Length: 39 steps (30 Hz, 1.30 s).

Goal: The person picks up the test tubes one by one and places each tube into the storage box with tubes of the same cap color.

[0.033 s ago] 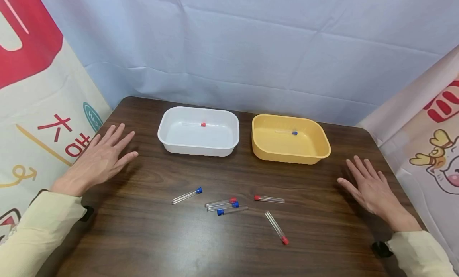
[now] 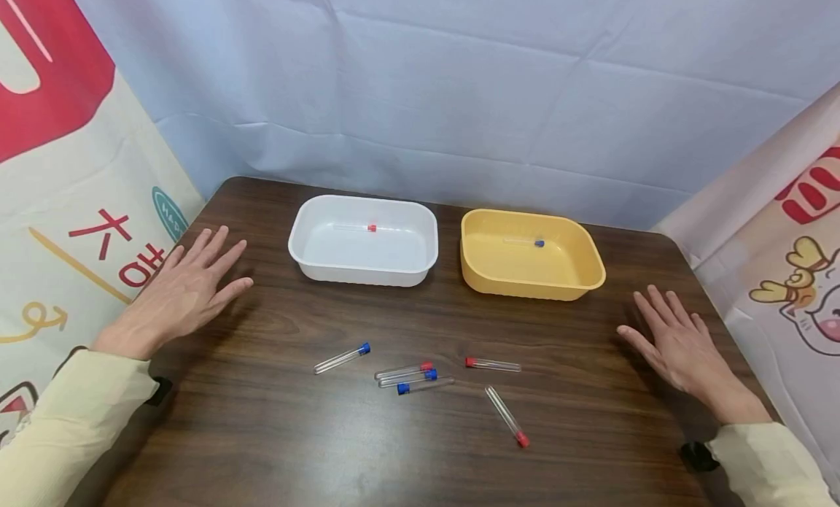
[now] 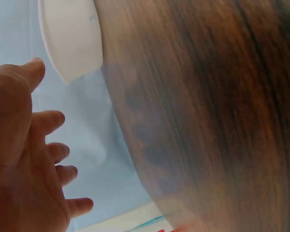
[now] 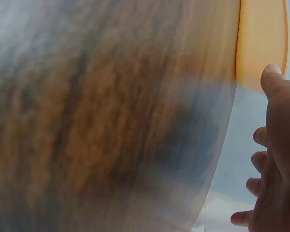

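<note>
My left hand (image 2: 180, 288) hovers with spread fingers over the table's left side, left of a white tray (image 2: 361, 275). Holding nothing, my right hand (image 2: 682, 350) is stretched out at the right, nearest a yellow tray (image 2: 525, 288). One red-capped test tube (image 2: 371, 228) lies inside the white tray, and one blue-capped test tube (image 2: 539, 243) inside the yellow one. Several more clear tubes lie on the table between the hands: a blue-capped tube (image 2: 343, 358) at left, a close cluster with a red-capped tube (image 2: 403, 371), and two red-capped tubes to the right, one of them slanted (image 2: 507, 416).
The dark wooden table (image 2: 295, 449) has rounded far corners. Behind it hangs a pale cloth (image 2: 426, 91), and printed cloths (image 2: 59, 222) flank both sides. Both trays stand near the far edge, with a narrow gap between them.
</note>
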{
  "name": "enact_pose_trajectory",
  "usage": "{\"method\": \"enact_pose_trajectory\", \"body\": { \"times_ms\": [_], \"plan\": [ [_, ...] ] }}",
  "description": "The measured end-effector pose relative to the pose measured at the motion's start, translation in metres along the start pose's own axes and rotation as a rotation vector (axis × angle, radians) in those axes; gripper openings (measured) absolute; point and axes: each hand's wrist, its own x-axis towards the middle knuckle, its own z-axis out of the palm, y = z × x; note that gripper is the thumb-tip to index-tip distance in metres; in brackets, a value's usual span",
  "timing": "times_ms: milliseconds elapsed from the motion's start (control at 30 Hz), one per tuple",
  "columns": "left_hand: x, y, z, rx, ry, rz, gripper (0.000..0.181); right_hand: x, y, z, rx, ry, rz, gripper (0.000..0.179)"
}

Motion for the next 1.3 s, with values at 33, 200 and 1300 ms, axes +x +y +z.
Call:
{"method": "enact_pose_trajectory", "body": {
  "times_ms": [33, 200, 1300],
  "plan": [
    [0.0, 0.0, 0.0, -0.002, 0.003, 0.002, 0.075, -0.001, 0.0, 0.0, -0.001, 0.0, 0.0, 0.08],
    [0.0, 0.0, 0.002, -0.01, 0.008, 0.01, 0.075, -0.004, -0.001, -0.001, -0.004, 0.019, -0.009, 0.08],
    [0.056, 0.057, 0.003, -0.572, 0.068, -0.084, 0.075, -0.032, -0.161, -0.013, 0.266, 0.123, -0.314, 0.043]
  ]
}}
